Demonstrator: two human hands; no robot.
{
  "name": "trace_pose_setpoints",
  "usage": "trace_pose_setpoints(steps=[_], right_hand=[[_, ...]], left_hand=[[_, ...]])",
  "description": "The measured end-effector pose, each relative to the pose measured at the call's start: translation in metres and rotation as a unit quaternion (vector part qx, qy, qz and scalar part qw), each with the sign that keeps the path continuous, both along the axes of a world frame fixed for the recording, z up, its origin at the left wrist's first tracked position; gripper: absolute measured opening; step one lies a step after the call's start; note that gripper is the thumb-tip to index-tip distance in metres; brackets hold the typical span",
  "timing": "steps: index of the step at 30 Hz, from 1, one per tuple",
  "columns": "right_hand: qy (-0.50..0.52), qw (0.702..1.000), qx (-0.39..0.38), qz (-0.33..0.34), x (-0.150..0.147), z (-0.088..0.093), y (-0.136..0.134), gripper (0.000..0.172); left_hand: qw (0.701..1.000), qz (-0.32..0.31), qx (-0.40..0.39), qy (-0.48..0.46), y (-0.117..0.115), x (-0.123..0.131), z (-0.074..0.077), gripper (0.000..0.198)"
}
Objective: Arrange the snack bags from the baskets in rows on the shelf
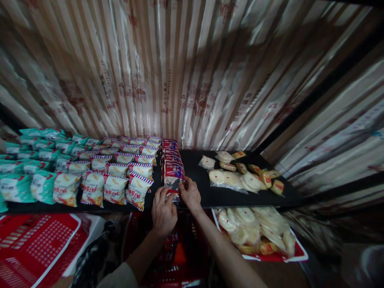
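Observation:
At the front end of a row of dark red snack packets point(172, 156), both my hands meet on one packet point(174, 193) at the black shelf's front edge. My left hand point(164, 211) has its fingers closed on the packet's left side. From the right, my right hand point(190, 194) pinches the same packet with curled fingers. Much of this packet is hidden by the fingers. Just left of the row stand white and orange snack bags with striped tops point(139, 190). Farther left are teal bags point(43, 186).
Clear packs of round pale flatbreads point(231, 179) and small yellow packets point(277, 187) lie on the right of the black shelf point(193, 166). Below are a basket of similar packs point(300, 256) and a red basket point(27, 244). A printed plastic curtain point(168, 80) hangs behind.

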State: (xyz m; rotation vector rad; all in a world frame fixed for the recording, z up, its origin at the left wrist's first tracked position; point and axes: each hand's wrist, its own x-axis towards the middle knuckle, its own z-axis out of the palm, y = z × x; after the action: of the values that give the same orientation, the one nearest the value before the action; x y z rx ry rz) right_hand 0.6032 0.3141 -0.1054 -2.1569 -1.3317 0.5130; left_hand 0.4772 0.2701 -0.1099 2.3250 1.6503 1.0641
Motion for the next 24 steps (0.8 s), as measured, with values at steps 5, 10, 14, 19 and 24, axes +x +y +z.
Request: trace_pose_setpoints(steps=[5, 10, 14, 19, 24], right_hand=[[0.023, 0.999, 0.048, -0.003, 0.000, -0.009, 0.000, 0.040], [0.049, 0.997, 0.051, -0.003, 0.004, -0.014, 0.000, 0.039], [0.069, 0.994, 0.085, 0.005, 0.009, -0.020, -0.001, 0.039], [0.104, 0.986, 0.127, 0.017, 0.015, -0.030, -0.002, 0.037], [0.118, 0.983, 0.138, 0.033, 0.021, -0.029, -0.003, 0.035]], left_hand=[[0.997, -0.054, 0.055, 0.019, 0.007, 0.008, -0.005, 0.043], [0.997, -0.064, 0.037, 0.026, 0.021, 0.019, -0.002, 0.042], [0.999, -0.048, -0.015, 0.022, 0.042, 0.036, 0.011, 0.032], [0.996, -0.047, -0.073, 0.020, 0.076, 0.060, 0.026, 0.037], [0.996, -0.032, -0.078, 0.042, 0.090, 0.061, 0.014, 0.039]])
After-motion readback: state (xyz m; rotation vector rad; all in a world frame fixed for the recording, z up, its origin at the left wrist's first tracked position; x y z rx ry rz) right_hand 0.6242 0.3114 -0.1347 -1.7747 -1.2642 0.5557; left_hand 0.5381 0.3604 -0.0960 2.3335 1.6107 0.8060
